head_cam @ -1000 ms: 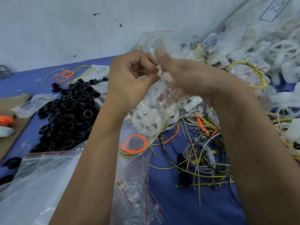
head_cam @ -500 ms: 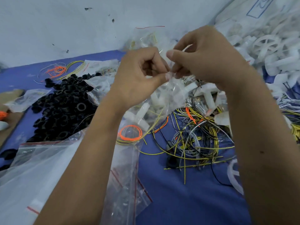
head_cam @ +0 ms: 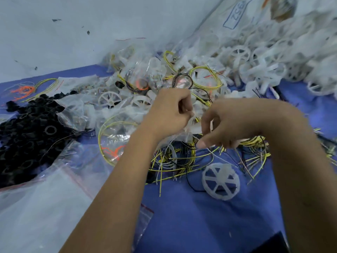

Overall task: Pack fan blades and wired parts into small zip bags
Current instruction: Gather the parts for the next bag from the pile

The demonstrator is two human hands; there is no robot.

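Left hand (head_cam: 171, 114): fingers curled, pinching the top of a small clear zip bag (head_cam: 184, 132) that hangs below the fist, over the desk (head_cam: 191, 216).
Right hand (head_cam: 229, 125): fingers bent downward over the loose wires (head_cam: 182, 157); thumb and forefinger close together, but whether they pinch a strand I cannot tell.
Fan blade (head_cam: 221, 181): white spoked wheel, lying flat on the blue cover, near the right hand and apart from the tangle.
Blade stock (head_cam: 273, 57): large white heap, far right.
Black rings (head_cam: 27, 136): pile at left, untouched.
Handling, wires: light, springy, likely to snag; best taken as a coil, not by one end.
Handling, blade: light, stiff, thin spokes probably fragile; take by the rim.
Handling, bag: slippery film; hold at the zip lip.
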